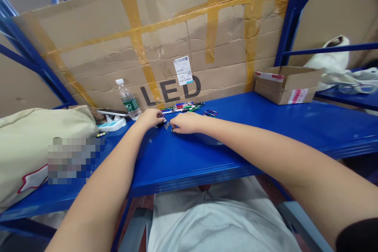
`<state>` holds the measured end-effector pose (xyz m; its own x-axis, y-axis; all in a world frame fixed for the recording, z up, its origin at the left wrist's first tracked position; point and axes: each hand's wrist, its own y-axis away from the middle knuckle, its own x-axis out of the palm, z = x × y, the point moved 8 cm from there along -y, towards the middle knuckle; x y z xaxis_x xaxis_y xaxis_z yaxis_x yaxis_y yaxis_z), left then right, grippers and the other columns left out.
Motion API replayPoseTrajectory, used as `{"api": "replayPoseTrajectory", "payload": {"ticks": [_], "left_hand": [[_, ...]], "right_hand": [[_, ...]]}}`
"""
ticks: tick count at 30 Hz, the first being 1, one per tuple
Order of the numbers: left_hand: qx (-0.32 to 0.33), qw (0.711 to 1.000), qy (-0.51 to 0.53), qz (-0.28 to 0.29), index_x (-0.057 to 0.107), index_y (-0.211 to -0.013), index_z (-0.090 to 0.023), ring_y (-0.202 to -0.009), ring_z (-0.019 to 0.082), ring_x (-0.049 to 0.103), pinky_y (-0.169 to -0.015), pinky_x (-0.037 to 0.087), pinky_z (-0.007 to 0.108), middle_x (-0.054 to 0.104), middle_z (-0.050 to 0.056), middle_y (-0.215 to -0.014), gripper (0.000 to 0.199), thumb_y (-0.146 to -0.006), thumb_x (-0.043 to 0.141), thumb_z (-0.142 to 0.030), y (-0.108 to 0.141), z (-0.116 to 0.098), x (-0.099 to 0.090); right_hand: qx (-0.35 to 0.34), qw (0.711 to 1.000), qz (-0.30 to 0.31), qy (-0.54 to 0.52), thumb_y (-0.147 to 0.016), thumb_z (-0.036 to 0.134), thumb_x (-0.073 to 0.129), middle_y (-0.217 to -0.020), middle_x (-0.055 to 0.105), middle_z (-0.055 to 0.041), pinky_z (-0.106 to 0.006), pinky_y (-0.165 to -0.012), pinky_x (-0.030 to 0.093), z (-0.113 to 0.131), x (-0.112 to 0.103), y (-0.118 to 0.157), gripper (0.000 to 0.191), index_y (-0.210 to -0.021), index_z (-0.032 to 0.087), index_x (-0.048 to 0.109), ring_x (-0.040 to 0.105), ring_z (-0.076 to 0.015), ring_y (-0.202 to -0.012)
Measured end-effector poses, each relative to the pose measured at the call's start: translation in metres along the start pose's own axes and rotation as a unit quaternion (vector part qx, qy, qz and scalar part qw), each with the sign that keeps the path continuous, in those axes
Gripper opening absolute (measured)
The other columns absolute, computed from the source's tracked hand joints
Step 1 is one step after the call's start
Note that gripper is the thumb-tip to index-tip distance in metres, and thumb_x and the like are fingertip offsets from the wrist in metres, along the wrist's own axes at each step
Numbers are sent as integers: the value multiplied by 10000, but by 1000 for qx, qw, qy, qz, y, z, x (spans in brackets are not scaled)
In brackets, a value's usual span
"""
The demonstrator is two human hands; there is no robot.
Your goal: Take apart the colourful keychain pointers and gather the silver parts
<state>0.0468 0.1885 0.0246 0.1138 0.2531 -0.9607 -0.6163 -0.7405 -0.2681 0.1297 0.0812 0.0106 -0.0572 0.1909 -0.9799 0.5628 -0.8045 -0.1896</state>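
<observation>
1. Now I look from far off, and both hands are down near the middle of the blue tabletop (177,161), close to each other.
2. Small silvery bits (167,125) lie between the left hand (152,119) and the right hand (184,123). A dark thing (160,124) is right by the left one.
3. On the left, my grip is bent, with its tips down by the dark thing. I cannot tell if it pinches it or just touches it. On the right, my grip is curled in beside the silvery bits. I cannot tell if it has one.
4. I think the work is part done. A pile of bright, slim things (183,107) lies on the far side, and the loose bits look like what is left. I cannot tell which pieces are finished.
5. The bits look shiny and tiny, too small to count. The slim things show red, blue, green and white, and lie across each other. To their right sit some coloured loops (210,113).
6. At the far left stands a water bottle (130,105), and at the far right an open cardboard box (288,86).
</observation>
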Motion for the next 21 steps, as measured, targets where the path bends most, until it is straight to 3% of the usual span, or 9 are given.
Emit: {"api": "replayPoseTrajectory", "payload": {"ticks": [13, 21], "left_hand": [[6, 1000, 4, 19, 705, -886, -213, -762, 188, 651, -640, 448, 255, 732, 36, -859, 234, -732, 637, -375, -4, 3, 10], [8, 1000, -8, -16, 714, -850, -210, -849, 219, 648, -724, 467, 280, 725, 58, -906, 189, -775, 576, -315, -4, 1, -1]], "right_hand": [[88, 995, -33, 22, -878, 315, 475, -981, 686, -134, -295, -639, 439, -8, 4, -5, 238, -957, 169, 647, 637, -261, -857], [168, 978, -122, -12, -872, 316, 479, -961, 680, -110, -289, -639, 411, -52, -22, 5, 220, -964, 186, 630, 620, -240, -840]]}}
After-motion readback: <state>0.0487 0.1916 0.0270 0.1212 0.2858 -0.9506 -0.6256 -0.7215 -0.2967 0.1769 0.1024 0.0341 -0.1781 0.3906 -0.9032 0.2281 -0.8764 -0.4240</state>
